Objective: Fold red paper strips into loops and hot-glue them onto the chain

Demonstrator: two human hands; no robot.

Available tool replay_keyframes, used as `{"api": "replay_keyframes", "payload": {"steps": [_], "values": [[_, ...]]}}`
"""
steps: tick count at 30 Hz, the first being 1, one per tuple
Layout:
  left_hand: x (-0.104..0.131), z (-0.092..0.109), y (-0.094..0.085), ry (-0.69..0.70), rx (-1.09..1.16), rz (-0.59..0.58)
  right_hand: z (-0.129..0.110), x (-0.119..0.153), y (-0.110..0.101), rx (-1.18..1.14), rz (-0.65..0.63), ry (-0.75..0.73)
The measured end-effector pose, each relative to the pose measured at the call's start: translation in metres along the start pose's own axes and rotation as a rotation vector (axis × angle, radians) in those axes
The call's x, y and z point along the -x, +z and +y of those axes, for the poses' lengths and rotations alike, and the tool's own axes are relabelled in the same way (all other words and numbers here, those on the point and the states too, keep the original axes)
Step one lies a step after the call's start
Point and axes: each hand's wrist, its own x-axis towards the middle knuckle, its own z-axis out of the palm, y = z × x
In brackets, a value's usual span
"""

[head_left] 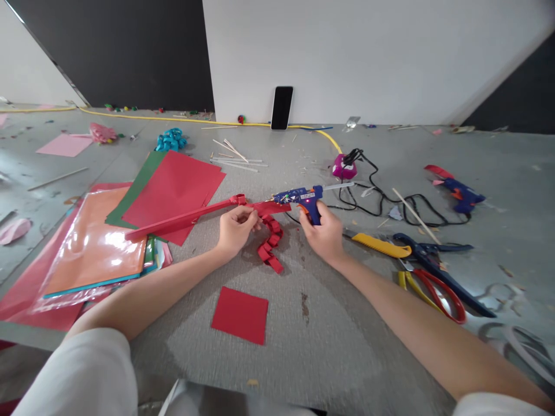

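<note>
My left hand (236,230) is closed in a pinch on a red paper strip (195,216), which runs off to the left over the stacked sheets. A folded, zigzag length of red paper (271,245) hangs down beside its fingertips. My right hand (321,228) is wrapped round the handle of a blue glue gun (301,196), with a small red light showing on its side. The gun points left, its nozzle over the red paper near my left fingers. A red paper square (240,315) lies flat on the table nearer to me.
Red sheets (173,188) and a plastic packet of coloured paper (97,242) lie left. A yellow cutter (381,245), red-handled scissors (442,294), blue pliers (433,260), black cables and a second glue gun (462,193) lie right. A phone (282,108) leans behind.
</note>
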Motion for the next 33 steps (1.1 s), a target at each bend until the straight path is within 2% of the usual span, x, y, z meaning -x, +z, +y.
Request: {"api": "replay_keyframes", "payload": {"steps": [14, 23, 33], "values": [[0.0008, 0.003, 0.0004, 0.012, 0.022, 0.055, 0.0012, -0.0006, 0.0004, -0.023, 0.037, 0.035], [0.001, 0.0029, 0.0004, 0.039, 0.056, 0.051, 0.0051, -0.0021, 0.001, -0.044, 0.066, 0.06], [0.0004, 0.0021, 0.0, 0.017, 0.067, 0.076, 0.0041, -0.0034, 0.0004, -0.047, 0.078, 0.087]]}}
